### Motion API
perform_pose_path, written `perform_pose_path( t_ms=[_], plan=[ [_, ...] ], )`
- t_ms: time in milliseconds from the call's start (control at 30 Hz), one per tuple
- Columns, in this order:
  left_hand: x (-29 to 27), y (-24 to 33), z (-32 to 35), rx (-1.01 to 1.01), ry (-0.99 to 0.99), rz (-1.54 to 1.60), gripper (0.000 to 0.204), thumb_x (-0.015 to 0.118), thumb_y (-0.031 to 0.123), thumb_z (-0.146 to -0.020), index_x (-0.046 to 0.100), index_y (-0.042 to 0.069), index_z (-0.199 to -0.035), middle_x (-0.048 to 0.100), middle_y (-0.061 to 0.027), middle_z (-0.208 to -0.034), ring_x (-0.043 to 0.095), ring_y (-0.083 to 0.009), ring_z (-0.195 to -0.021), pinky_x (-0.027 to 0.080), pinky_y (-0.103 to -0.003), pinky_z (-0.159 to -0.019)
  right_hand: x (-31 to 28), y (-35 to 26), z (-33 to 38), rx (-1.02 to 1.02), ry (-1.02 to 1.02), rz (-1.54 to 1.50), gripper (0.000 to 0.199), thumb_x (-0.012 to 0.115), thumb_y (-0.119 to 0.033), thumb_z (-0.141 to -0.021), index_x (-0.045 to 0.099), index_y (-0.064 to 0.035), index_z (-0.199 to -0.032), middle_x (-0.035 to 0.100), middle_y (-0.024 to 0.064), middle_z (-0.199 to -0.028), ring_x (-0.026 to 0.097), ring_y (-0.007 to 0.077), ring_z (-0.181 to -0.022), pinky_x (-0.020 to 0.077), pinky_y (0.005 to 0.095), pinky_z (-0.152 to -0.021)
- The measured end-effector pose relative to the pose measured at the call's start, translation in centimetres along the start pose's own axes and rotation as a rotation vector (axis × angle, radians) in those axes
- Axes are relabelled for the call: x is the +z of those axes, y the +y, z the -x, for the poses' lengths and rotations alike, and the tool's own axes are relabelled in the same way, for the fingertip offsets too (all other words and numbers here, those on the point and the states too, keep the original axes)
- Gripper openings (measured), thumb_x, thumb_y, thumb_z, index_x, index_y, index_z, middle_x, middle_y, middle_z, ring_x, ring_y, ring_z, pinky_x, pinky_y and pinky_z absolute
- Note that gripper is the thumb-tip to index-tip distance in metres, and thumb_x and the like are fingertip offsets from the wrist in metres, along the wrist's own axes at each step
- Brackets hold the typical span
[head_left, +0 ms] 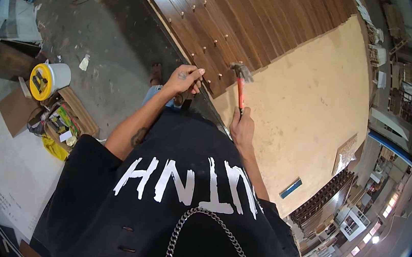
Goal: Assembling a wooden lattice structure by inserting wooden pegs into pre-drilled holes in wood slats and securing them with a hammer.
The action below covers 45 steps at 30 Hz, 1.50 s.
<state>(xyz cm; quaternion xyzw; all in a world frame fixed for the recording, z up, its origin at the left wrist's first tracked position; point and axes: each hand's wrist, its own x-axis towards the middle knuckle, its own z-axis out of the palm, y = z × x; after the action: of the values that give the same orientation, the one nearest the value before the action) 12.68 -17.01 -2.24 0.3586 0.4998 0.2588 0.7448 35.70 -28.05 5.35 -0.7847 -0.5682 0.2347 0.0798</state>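
Hammer, red-handled with a metal claw head, was found gripped in the right hand, the fingers closed around the lower part of the handle. Its head was seen over the border where dark brown boards were met by a tan panel; whether any surface was touched by it could not be determined. The left hand was positioned just beside the near edge of the boards, with its fingers curled inward and the thumb set close to the forefinger; whether anything was held between them could not be established. Small pale pegs were noted standing in the boards in spaced rows, several of them near both hands. On the tan panel, a blue rectangular item and a clear plastic packet were observed toward the right edge. A white bucket with a yellow top was recorded at the left, well apart from both hands.
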Motion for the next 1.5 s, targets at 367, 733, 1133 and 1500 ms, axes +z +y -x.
perform_pose_path(
  t_ms=[367,733,1133,1500],
  plan=[
    [0.5,-0.3,0.4,-0.028,0.076,0.04,0.041,0.056,0.039,-0.097,0.06,0.0,-0.086,0.063,-0.0085,-0.071,0.065,-0.0156,-0.061,0.053,-0.028,-0.054,-0.4,1.4,1.5,-0.169,-0.091,0.05,0.02,0.055,-0.022,-0.095,0.05,-0.0041,-0.101,0.06,0.0266,-0.07,0.061,0.0455,-0.061,0.0466,0.051,-0.052],
    [0.8,-2.0,0.0,0.082,0.181,0.148,0.033,0.061,0.029,-0.095,0.062,-0.003,-0.085,0.064,-0.0078,-0.069,0.065,-0.0127,-0.058,0.053,-0.024,-0.051,-0.9,0.1,0.9,-0.408,-0.137,0.015,0.018,0.06,-0.02,-0.093,0.052,-0.005,-0.098,0.06,0.0208,-0.069,0.059,0.0404,-0.055,0.046,0.0461,-0.048],
    [1.6,-0.8,0.6,0.219,0.394,0.014,0.036,0.074,0.02,-0.083,0.049,0.0,-0.1,0.062,-0.0091,-0.063,0.061,-0.0132,-0.051,0.044,-0.03,-0.047,0.1,-4.8,-4.2,-0.492,-0.147,0.075,0.019,0.054,-0.022,-0.096,0.05,-0.0032,-0.101,0.061,0.0231,-0.069,0.06,0.0452,-0.063,0.0464,0.052,-0.055],
    [1.4,0.5,1.1,0.236,0.359,0.034,0.033,0.072,0.019,-0.085,0.045,0.002,-0.094,0.062,-0.0074,-0.065,0.06,-0.0118,-0.051,0.043,-0.027,-0.045,-2.9,-6.0,-5.5,-0.311,-0.049,-0.064,0.024,0.049,-0.025,-0.099,0.048,-0.0014,-0.101,0.061,0.0261,-0.072,0.059,0.047,-0.066,0.0435,0.0529,-0.056]
  ],
)
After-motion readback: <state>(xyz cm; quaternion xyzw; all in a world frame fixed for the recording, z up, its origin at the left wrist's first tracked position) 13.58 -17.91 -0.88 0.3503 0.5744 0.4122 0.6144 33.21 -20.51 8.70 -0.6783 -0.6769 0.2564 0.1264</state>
